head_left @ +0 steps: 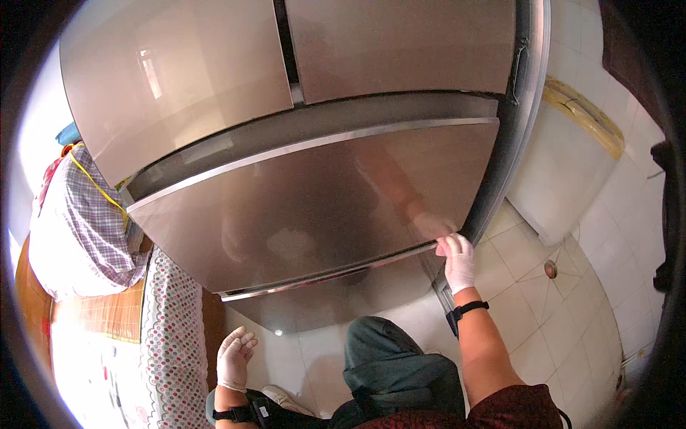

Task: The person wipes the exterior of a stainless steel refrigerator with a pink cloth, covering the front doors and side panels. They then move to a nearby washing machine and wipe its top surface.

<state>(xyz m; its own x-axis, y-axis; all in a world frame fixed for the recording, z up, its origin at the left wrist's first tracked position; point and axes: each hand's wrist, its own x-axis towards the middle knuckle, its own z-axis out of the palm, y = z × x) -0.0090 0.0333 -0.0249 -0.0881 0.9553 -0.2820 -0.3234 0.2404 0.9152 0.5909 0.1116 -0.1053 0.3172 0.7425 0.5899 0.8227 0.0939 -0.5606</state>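
Note:
A large brownish-silver refrigerator [236, 64] with glossy doors fills the upper middle. Below its two doors is a wide drawer [321, 200] with a bright metal strip along its top, tilted in view. A lower drawer [314, 300] with its own metal strip sits beneath. My right hand [457, 261], in a thin white glove, has its fingers curled onto the right end of the lower drawer's top edge; the fingertips are partly hidden. My left hand [234, 361], also gloved, hangs at the lower left with loosely bent fingers, holding nothing.
At left, a table edge carries a dotted cloth [171, 329], a bamboo mat [100, 311] and a checked cloth bundle [100, 222]. A cream cabinet-like box [564, 164] with a yellowish top stands right of the refrigerator. The tiled floor [543, 307] has a round drain [550, 269].

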